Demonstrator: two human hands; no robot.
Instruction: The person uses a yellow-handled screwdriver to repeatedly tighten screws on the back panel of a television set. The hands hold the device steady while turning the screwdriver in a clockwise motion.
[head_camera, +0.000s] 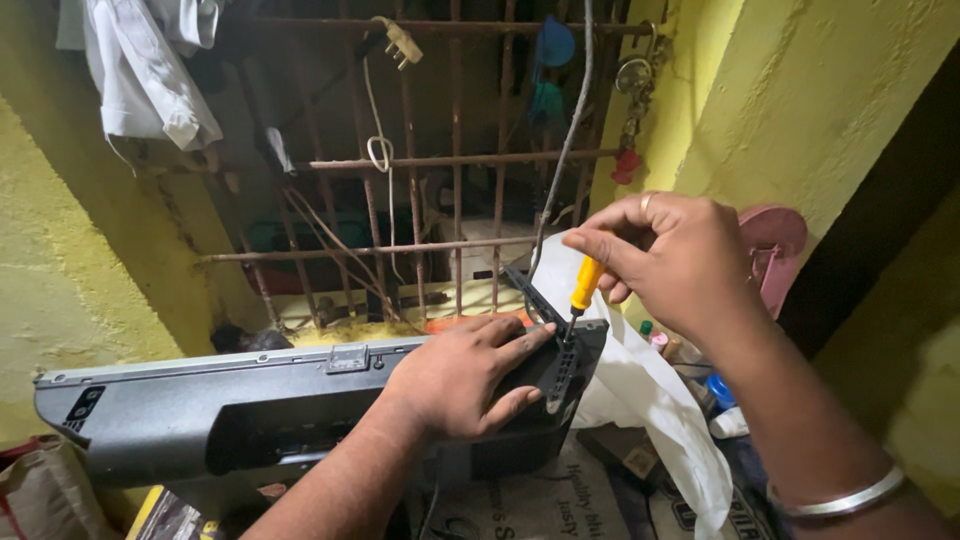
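Note:
A grey flat device, a screen seen from the back (200, 410), stands on its edge in front of me. My left hand (462, 375) lies flat on its dark rear panel and presses a black bracket (560, 370) against it. My right hand (665, 255) grips a screwdriver with a yellow handle (585, 285). The screwdriver's tip points down at the top of the bracket, close to my left fingertips. A silver bangle (840, 497) sits on my right wrist.
A rusty barred window (455, 160) is straight ahead, with a hanging cable (565, 150) and a plug (400, 42). White cloth (140, 75) hangs at the top left. Yellow walls close in on both sides. A white plastic bag (650, 400) and small bottles (720, 400) lie to the right.

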